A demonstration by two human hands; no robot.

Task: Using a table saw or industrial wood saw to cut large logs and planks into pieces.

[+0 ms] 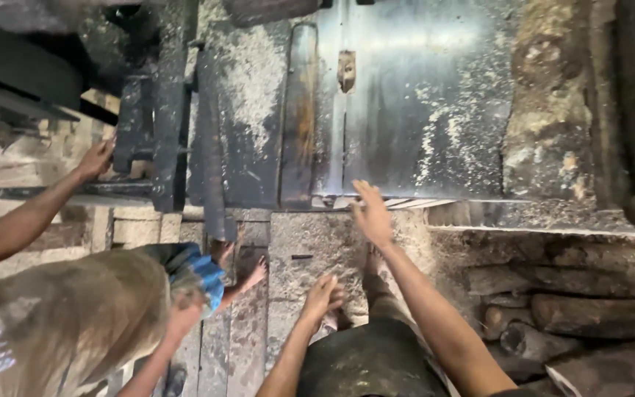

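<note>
From my remote seat I look straight down on a sawmill bench. My right hand (371, 213) is stretched forward with fingers spread flat, empty, its tips just at the near edge of the steel tabletop (420, 95), which is dusted with sawdust. I cannot tell whether the fingertips actually touch the metal or hover above it. My left hand (323, 296) hangs lower, loosely curled over the concrete floor (303, 242); the blur keeps me from seeing whether it grips anything, though nothing shows in it.

A co-worker fills the lower left, seen from above, so only a dusty shirt (75, 309) and a blue cloth (203, 276) are clear. That person's far hand (95, 159) rests against the dark machine frame (167, 110); the near hand (183, 317) is smeared and hard to read.

Round logs (553, 305) lie stacked in a pit at the right, partly cut off by the picture's edge. The top-left corner is too dark to make out.
</note>
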